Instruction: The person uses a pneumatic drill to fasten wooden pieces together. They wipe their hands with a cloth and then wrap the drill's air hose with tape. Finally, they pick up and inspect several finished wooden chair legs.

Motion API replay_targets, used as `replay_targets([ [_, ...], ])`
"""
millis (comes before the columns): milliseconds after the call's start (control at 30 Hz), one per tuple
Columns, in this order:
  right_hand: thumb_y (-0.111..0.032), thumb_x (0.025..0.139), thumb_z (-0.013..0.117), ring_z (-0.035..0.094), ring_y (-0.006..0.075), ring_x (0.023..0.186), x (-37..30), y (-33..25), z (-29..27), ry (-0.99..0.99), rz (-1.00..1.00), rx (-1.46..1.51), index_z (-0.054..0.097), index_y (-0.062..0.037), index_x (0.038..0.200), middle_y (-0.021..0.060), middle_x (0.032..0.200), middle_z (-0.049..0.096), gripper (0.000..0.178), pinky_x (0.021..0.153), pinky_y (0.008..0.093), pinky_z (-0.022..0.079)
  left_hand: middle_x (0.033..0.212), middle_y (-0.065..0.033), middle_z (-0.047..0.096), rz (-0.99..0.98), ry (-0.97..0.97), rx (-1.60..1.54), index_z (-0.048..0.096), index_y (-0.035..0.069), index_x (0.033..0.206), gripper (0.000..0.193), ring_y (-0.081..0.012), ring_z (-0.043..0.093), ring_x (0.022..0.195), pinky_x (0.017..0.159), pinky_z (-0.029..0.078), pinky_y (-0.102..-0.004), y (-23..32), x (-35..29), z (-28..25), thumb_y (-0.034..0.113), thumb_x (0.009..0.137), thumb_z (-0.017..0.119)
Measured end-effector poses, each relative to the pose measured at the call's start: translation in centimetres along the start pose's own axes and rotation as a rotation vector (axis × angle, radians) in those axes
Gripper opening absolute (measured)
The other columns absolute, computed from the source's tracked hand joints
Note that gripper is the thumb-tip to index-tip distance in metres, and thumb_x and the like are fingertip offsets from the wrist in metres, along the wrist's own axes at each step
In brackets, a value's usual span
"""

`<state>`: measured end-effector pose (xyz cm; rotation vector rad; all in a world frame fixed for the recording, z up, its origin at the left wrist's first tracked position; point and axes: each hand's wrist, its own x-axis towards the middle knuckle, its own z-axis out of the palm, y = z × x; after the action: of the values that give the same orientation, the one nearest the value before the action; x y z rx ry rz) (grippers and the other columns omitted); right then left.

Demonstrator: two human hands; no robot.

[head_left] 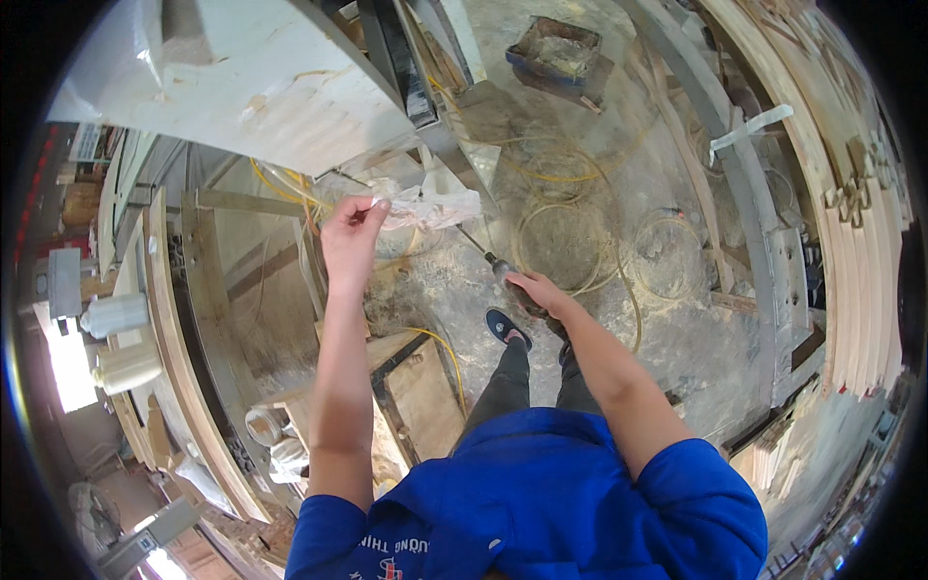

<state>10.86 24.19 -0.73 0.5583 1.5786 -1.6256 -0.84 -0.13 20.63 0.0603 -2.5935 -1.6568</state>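
Starting big, up between ten and eleven o'clock: pale panel (266,92), broad and stiff-looking, blocking the view of plenty behind. Dropping to the dark-handled tool (498,265), close to centre, thin shaft slanting up toward twelve o'clock. Looks rigid, probably heaviest around the grip and easy to knock off line at the tip; best held by the thick handle, well back from the shaft. Next in size, a little past eleven o'clock: crumpled whitish sheet (440,210), up in the air near the panel's lower edge. Looks light, limp, likely to tear under a hard tug, perhaps slippery if plastic; best pinched at a gathered edge. Over to the left hand (352,235) at ten o'clock: pinching the sheet's left end between thumb and fingers, no gap showing. Across to the right hand (542,292) at three o'clock: curled closed around the tool's handle, hiding much of the grip and any trigger. Into the murk: cannot tell plastic from cloth in that sheet, nor touching from mere overlap at the tool's tip, lost by the sheet's lower edge. Smallest and vaguest, just above the left hand: thin dark rod (350,178), too slight to identify.
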Motion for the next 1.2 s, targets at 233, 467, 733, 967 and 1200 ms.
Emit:
replay_targets([
  [233, -0.043, 0.092, 0.043, 0.053, 0.014, 0.048, -7.3, 3.0, -6.4, -0.209, 0.07, 0.213, 0.055, -0.0081, 0.095, 0.0061, 0.064, 0.057, 0.037, 0.041, 0.027, 0.042, 0.081, 0.0021, 0.061, -0.042, 0.187, -0.086, 0.064, 0.002, 0.088, 0.007, -0.0033, 0.052, 0.072, 0.067, 0.041, -0.0176, 1.7, -6.7, -5.0, 0.006, 0.082, 0.065],
  [467, -0.041, 0.093, 0.04, 0.054, 0.0147, 0.048, -12.5, 5.9, -11.6, -0.231, 0.025, 0.244, 0.052, -0.0079, 0.091, 0.0066, 0.063, 0.058, 0.036, 0.041, 0.028, 0.043, 0.076, 0.0027, 0.058, -0.02, 0.457, -0.063, 0.063, 0.002, 0.087, 0.01, -0.0036, 0.048, 0.068, 0.063, 0.039, -0.018, 4.4, -11.5, -7.7, 0.012, 0.086, 0.062],
  [733, -0.053, 0.087, 0.043, 0.056, 0.0184, 0.048, -18.3, 7.3, -15.8, -0.292, -0.015, 0.204, 0.056, -0.0066, 0.092, 0.0099, 0.064, 0.06, 0.049, 0.042, 0.0285, 0.044, 0.075, -0.0016, 0.063, -0.025, 0.656, 0.351, 0.066, -0.001, 0.094, 0.019, -0.0054, 0.053, 0.071, 0.063, 0.043, -0.0214, 7.9, -16.8, -12.7, 0.015, 0.084, 0.06],
  [967, -0.059, 0.086, 0.038, 0.055, 0.0209, 0.051, -18.2, 10.5, -17.5, -0.23, 0.043, 0.373, 0.053, -0.0085, 0.087, 0.0083, 0.063, 0.057, 0.053, 0.043, 0.0323, 0.045, 0.073, -0.0054, 0.067, -0.066, 0.865, 0.234, 0.065, -0.002, 0.085, 0.015, -0.0076, 0.06, 0.064, 0.06, 0.047, -0.0217, 10.9, -18.4, -22.5, 0.012, 0.082, 0.063],
  [1200, -0.06, 0.087, 0.038, 0.054, 0.0207, 0.056, -18.2, 8.2, -14.9, -0.049, -0.119, 0.552, 0.05, -0.0146, 0.098, 0.0051, 0.063, 0.054, 0.048, 0.04, 0.0329, 0.045, 0.072, -0.0057, 0.068, -0.118, 1.076, 0.547, 0.067, 0.001, 0.087, 0.022, -0.012, 0.064, 0.063, 0.061, 0.05, -0.0253, 9.6, -19.1, -38.0, 0.021, 0.079, 0.065],
])
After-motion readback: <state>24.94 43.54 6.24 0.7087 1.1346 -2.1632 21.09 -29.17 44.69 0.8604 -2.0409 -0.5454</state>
